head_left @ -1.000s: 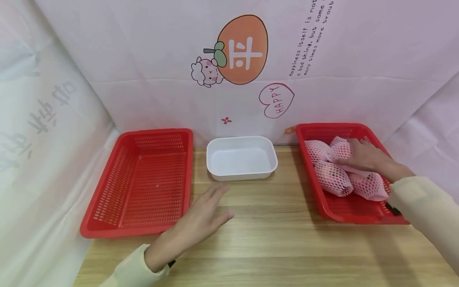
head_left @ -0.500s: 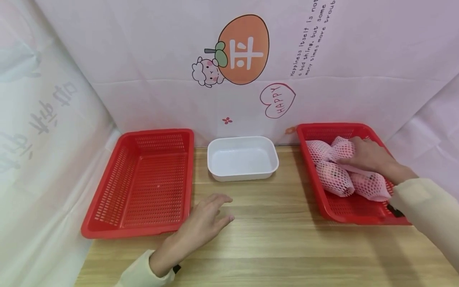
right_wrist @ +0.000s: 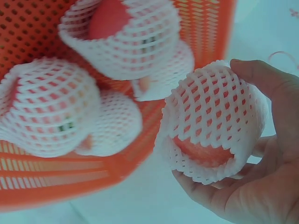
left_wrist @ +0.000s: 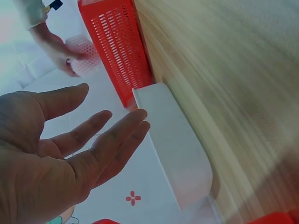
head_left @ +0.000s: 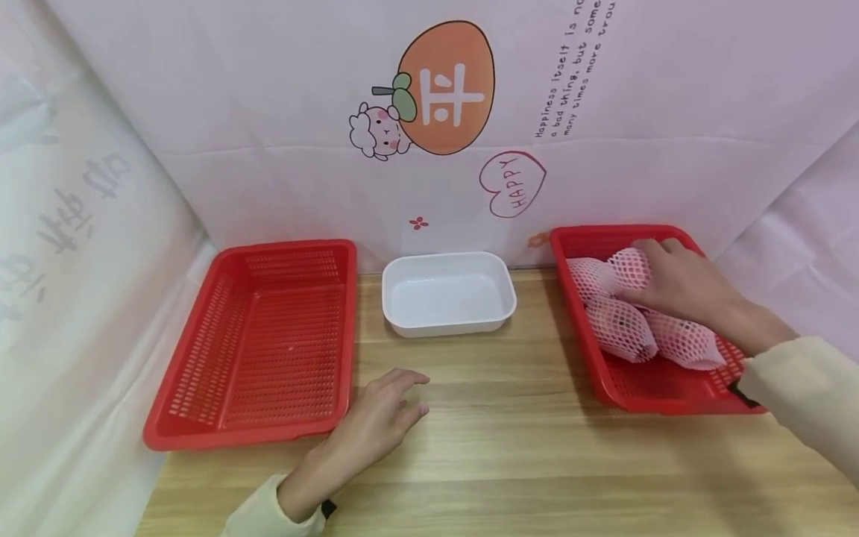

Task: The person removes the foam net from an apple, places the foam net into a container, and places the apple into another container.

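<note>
In the right wrist view my right hand (right_wrist: 266,172) grips a red fruit in a white foam net (right_wrist: 210,116), thumb on one side and fingers round the other. The head view has that hand (head_left: 691,287) above the back of the right red basket (head_left: 597,373), with the netted fruit (head_left: 629,268) at its fingertips. Several other netted fruits (head_left: 620,328) lie in this basket. My left hand (head_left: 365,429) hovers beside the left red basket's near right corner, fingers loosely bent and holding nothing; the left wrist view also has this hand (left_wrist: 60,154) with nothing in it.
A white rectangular dish (head_left: 448,328) stands at the back between the two baskets. The left red basket (head_left: 352,328) has nothing in it. A printed white cloth (head_left: 302,186) hangs behind them, and another stretch of cloth (head_left: 80,335) borders the left side.
My left hand's fingers have bent more and the hand sits slightly lower than a second ago. The right hand has risen a little with the netted fruit. The head view has shifted slightly.
</note>
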`<state>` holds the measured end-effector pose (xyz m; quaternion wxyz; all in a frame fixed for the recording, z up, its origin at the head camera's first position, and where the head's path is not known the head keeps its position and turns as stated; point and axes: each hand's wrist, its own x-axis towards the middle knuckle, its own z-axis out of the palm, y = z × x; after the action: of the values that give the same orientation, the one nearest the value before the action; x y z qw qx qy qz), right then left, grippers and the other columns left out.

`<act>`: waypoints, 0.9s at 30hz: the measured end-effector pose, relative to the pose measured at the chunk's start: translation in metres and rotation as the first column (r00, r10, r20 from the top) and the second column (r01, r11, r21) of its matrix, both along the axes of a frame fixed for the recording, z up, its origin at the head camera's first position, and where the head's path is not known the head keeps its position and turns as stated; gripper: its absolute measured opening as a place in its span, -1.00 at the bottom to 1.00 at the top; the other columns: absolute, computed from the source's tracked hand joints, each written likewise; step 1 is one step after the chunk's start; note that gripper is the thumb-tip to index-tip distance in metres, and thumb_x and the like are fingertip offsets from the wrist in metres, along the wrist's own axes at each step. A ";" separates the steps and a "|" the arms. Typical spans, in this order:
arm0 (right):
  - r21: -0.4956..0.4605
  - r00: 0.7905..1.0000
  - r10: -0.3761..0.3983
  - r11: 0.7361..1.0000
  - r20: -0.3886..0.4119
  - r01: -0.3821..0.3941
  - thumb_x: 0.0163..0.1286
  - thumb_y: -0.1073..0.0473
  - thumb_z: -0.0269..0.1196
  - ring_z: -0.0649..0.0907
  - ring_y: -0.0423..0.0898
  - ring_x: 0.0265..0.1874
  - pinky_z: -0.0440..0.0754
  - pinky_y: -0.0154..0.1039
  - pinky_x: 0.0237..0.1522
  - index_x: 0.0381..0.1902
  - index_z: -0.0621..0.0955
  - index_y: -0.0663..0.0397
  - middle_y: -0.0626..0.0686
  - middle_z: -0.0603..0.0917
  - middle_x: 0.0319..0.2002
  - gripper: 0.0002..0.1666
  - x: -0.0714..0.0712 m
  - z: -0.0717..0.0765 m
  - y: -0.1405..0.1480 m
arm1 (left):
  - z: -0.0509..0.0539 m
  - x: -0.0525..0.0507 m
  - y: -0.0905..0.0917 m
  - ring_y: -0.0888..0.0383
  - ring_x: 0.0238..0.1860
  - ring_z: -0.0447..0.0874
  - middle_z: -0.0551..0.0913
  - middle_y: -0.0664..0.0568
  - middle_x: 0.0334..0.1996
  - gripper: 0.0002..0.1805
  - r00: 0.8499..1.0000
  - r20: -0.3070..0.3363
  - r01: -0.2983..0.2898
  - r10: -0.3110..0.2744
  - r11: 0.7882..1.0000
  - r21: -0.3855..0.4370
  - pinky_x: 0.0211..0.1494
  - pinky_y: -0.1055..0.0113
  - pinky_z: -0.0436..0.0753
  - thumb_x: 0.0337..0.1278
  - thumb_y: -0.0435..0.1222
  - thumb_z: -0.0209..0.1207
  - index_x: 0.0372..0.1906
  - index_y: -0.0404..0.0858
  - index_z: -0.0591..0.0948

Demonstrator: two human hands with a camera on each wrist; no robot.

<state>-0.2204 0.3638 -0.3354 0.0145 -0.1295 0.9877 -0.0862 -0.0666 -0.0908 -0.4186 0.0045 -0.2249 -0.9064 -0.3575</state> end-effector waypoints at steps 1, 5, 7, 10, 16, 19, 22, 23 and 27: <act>0.003 1.000 0.007 1.000 -0.009 -0.007 0.17 -0.31 0.56 0.47 0.48 0.18 0.57 0.52 0.09 0.48 0.31 0.38 0.52 0.49 0.23 0.24 0.001 0.004 -0.005 | -0.001 0.000 0.000 -0.04 0.09 0.76 0.75 -0.16 0.04 -0.65 1.000 0.002 -0.008 0.008 1.000 0.001 0.04 0.14 0.81 0.27 -0.38 0.43 0.11 -0.37 0.70; 0.022 1.000 0.013 1.000 -0.006 -0.012 0.16 -0.31 0.56 0.47 0.50 0.21 0.55 0.55 0.11 0.52 0.29 0.30 0.51 0.46 0.28 0.24 0.006 0.016 -0.023 | -0.003 0.001 -0.001 -0.05 0.07 0.78 0.77 -0.17 0.04 -0.65 0.999 0.030 -0.020 0.020 1.000 0.023 0.06 0.09 0.80 0.26 -0.39 0.44 0.11 -0.38 0.71; 0.024 1.000 0.010 1.000 0.010 -0.011 0.15 -0.32 0.56 0.47 0.50 0.23 0.56 0.55 0.11 0.54 0.27 0.26 0.50 0.43 0.31 0.26 0.009 0.021 -0.033 | -0.005 0.002 -0.002 -0.07 0.06 0.79 0.77 -0.18 0.04 -0.65 0.999 0.050 -0.016 0.015 0.999 0.033 0.07 0.07 0.80 0.26 -0.39 0.43 0.12 -0.38 0.71; 0.021 1.000 0.014 1.000 0.027 -0.015 0.11 -0.33 0.58 0.45 0.50 0.26 0.57 0.55 0.10 0.57 0.25 0.24 0.48 0.40 0.35 0.31 0.015 0.025 -0.047 | -0.007 0.003 -0.002 -0.06 0.06 0.80 0.77 -0.16 0.06 -0.64 0.997 0.077 -0.011 0.008 0.999 0.035 0.06 0.10 0.80 0.29 -0.36 0.43 0.14 -0.35 0.71; -0.014 0.998 0.057 0.998 -0.028 -0.058 0.10 -0.28 0.60 0.54 0.40 0.21 0.68 0.45 0.05 0.53 0.34 0.16 0.40 0.48 0.31 0.21 0.031 0.028 -0.084 | -0.011 0.005 -0.003 -0.15 0.14 0.77 0.74 -0.20 0.15 -0.60 0.989 0.148 -0.007 -0.009 0.995 0.104 0.04 0.09 0.82 0.34 -0.36 0.39 0.22 -0.35 0.67; -0.027 0.988 0.118 0.992 -0.094 -0.122 0.11 -0.16 0.63 0.61 0.38 0.13 0.69 0.41 0.05 0.49 0.39 0.20 0.40 0.54 0.24 0.14 0.039 0.027 -0.099 | -0.012 0.005 -0.004 -0.16 0.16 0.75 0.72 -0.24 0.19 -0.56 0.986 0.168 -0.011 -0.011 0.991 0.130 0.04 0.12 0.82 0.35 -0.36 0.38 0.27 -0.36 0.63; -0.025 0.971 0.187 0.981 -0.151 -0.193 0.12 -0.07 0.63 0.66 0.36 0.06 0.71 0.36 0.05 0.49 0.42 0.22 0.39 0.59 0.17 0.09 0.048 0.025 -0.111 | -0.013 0.005 -0.005 -0.18 0.16 0.75 0.70 -0.29 0.20 -0.52 0.982 0.186 -0.019 -0.012 0.987 0.162 0.06 0.10 0.81 0.35 -0.37 0.37 0.32 -0.38 0.59; -0.023 0.965 0.204 0.977 -0.165 -0.211 0.11 -0.06 0.64 0.66 0.35 0.06 0.71 0.34 0.06 0.49 0.42 0.23 0.38 0.60 0.16 0.09 0.050 0.023 -0.115 | -0.014 0.006 -0.005 -0.18 0.15 0.76 0.69 -0.30 0.21 -0.50 0.981 0.192 -0.023 -0.010 0.985 0.169 0.06 0.08 0.81 0.35 -0.37 0.37 0.33 -0.38 0.58; -0.030 0.946 0.254 0.964 -0.200 -0.265 0.09 -0.02 0.66 0.67 0.30 0.08 0.75 0.28 0.04 0.45 0.47 0.22 0.34 0.63 0.13 0.04 0.060 0.016 -0.130 | -0.014 0.006 -0.006 -0.20 0.18 0.74 0.66 -0.29 0.26 -0.42 0.979 0.205 -0.051 0.013 0.982 0.184 0.06 0.02 0.81 0.35 -0.34 0.38 0.40 -0.36 0.52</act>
<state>-0.1606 0.2338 -0.3195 -0.0746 -0.2663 0.9559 -0.0986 -0.0608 -0.0967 -0.4330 -0.0610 -0.1712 -0.8678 -0.4626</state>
